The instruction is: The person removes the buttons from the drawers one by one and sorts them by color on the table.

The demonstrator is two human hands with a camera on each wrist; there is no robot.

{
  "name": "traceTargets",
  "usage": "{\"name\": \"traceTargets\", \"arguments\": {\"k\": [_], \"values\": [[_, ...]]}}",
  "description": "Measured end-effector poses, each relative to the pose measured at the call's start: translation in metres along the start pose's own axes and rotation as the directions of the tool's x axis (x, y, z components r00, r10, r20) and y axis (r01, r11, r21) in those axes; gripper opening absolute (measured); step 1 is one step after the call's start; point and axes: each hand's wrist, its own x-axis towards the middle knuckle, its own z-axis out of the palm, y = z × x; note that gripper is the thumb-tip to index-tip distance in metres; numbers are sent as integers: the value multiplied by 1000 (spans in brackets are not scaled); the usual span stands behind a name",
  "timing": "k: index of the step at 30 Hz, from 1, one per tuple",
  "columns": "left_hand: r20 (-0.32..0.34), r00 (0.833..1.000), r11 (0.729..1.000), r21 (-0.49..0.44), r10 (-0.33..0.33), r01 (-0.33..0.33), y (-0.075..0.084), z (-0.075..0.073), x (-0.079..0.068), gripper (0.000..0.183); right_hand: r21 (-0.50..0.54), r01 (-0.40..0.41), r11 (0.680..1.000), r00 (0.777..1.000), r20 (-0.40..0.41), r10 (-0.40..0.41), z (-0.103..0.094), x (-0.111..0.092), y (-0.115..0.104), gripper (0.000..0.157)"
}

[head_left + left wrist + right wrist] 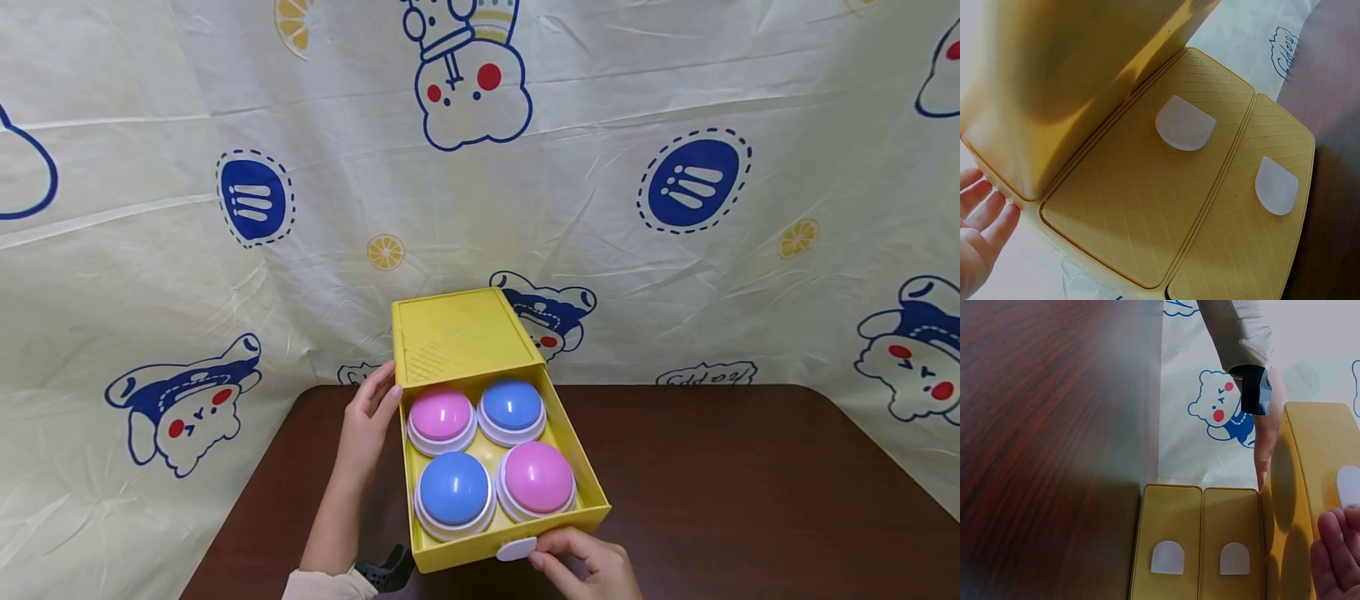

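A yellow drawer cabinet (465,333) has its top drawer (592,512) pulled well out toward me. Inside the drawer are two pink domes (538,475) and two blue domes (453,487), each on a white round base, set in alternating colours. At the drawer front, my right hand (588,567) pinches the white tab handle (517,549) between thumb and fingers. My left hand (363,429) rests on the cabinet's left side, its extended fingers touching the wall by the front edge, as the left wrist view shows. The drawer's yellow outer side fills that view's upper left.
Below the pulled drawer, two lower drawers show flush with the front, each with a white tab (1185,125). Everything stands on a dark brown table (712,483). Behind it hangs a pale printed cloth (577,208). A black band (390,571) sits on the left wrist.
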Motion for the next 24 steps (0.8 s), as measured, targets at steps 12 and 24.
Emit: {"name": "traceTargets", "arguments": {"k": [12,24], "values": [[4,999,999,13,-33,33,11,3,-3,42,5,-9,1000,1000,-19,10,0,-1,-1,31],[-8,1000,1000,-4,5,-5,1,1,-1,42,-22,11,1000,1000,-8,-11,-2,-8,-2,24]]}}
